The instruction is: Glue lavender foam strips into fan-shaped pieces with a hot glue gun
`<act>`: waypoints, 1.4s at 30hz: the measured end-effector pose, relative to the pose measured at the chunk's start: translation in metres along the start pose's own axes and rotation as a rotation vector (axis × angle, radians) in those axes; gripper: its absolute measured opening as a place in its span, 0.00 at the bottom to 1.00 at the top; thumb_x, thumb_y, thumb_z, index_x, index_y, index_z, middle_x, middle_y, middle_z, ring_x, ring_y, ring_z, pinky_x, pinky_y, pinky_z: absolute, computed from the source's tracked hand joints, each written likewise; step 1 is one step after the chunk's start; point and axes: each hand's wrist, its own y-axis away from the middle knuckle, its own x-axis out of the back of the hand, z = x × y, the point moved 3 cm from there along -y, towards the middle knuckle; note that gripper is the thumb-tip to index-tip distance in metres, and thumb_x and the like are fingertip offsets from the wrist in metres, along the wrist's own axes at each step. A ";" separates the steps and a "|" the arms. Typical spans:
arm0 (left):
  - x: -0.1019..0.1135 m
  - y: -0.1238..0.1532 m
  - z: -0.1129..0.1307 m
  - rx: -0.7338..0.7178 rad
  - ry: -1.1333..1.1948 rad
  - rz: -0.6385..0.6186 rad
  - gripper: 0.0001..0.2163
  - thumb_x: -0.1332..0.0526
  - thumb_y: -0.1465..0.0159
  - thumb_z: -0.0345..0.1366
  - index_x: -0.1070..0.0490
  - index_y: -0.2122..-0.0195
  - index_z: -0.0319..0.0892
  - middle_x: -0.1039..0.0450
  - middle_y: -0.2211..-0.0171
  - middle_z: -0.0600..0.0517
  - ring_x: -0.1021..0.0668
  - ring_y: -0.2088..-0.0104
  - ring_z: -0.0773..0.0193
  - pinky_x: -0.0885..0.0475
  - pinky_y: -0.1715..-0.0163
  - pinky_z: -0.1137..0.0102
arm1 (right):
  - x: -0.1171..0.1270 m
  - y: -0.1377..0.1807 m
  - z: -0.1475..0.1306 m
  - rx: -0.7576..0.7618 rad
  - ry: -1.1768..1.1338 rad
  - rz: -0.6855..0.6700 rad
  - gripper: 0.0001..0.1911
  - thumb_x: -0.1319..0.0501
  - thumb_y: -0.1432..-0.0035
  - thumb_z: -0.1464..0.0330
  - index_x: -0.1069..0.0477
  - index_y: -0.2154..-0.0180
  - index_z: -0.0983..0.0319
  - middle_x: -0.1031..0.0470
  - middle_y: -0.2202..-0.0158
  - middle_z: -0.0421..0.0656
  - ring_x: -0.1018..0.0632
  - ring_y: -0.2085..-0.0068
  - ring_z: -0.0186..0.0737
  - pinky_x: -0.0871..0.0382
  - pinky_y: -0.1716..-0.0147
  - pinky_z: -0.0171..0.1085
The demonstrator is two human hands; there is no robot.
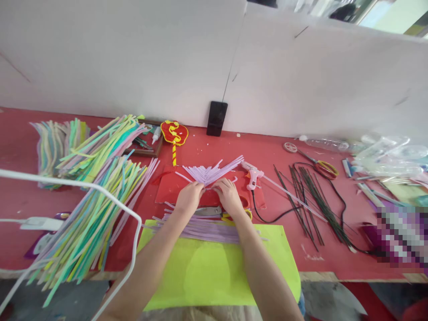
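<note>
A V-patterned piece of lilac pipe cleaners (pixel 207 174) lies on a red board (pixel 167 189), its loose ends fanned up and outward. My left hand (pixel 190 197) is closed, with its fingertips at the lower left of the piece. Opposite it, my right hand (pixel 228 194) pinches a lilac stem at the lower right edge. The fingertips nearly meet, and the exact grip is partly hidden. Below my hands, scissors (pixel 207 211) with yellow handles rest by a row of loose lilac pipe cleaners (pixel 207 232) on a yellow-green sheet (pixel 207 272).
Bundles of coloured pipe cleaners (pixel 93 214) cover the left side. A pink glue gun (pixel 253 176) with its cord lies right of the board, near dark green stems (pixel 314 200). A phone (pixel 217 118) leans against the wall. A white cable (pixel 110 196) crosses the left foreground.
</note>
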 end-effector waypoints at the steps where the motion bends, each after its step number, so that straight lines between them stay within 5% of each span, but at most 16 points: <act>1: 0.000 0.000 0.000 0.006 0.000 -0.004 0.10 0.48 0.33 0.35 0.28 0.61 0.42 0.26 0.63 0.48 0.24 0.61 0.61 0.33 0.64 0.71 | 0.000 0.000 0.000 -0.001 0.010 -0.002 0.07 0.44 0.39 0.72 0.28 0.65 0.59 0.27 0.62 0.44 0.29 0.59 0.43 0.36 0.55 0.43; 15: -0.002 -0.001 -0.001 0.057 0.012 -0.029 0.11 0.50 0.33 0.34 0.28 0.58 0.42 0.26 0.61 0.47 0.25 0.58 0.60 0.32 0.60 0.70 | 0.003 0.000 -0.004 -0.047 0.080 0.089 0.09 0.43 0.40 0.70 0.24 0.63 0.58 0.28 0.60 0.46 0.30 0.58 0.45 0.35 0.54 0.45; 26: -0.002 0.001 0.003 0.045 -0.004 0.018 0.11 0.50 0.32 0.34 0.29 0.59 0.43 0.26 0.62 0.49 0.24 0.59 0.60 0.33 0.63 0.70 | -0.006 0.001 -0.002 -0.090 -0.279 0.084 0.10 0.44 0.40 0.68 0.23 0.65 0.58 0.29 0.59 0.44 0.25 0.59 0.39 0.30 0.56 0.37; 42: 0.001 0.006 0.005 0.142 -0.002 0.022 0.11 0.50 0.32 0.35 0.29 0.56 0.44 0.25 0.59 0.49 0.24 0.58 0.60 0.34 0.65 0.71 | -0.001 0.000 -0.016 -0.093 -0.303 0.035 0.12 0.49 0.42 0.74 0.27 0.66 0.59 0.27 0.62 0.43 0.25 0.59 0.38 0.32 0.56 0.37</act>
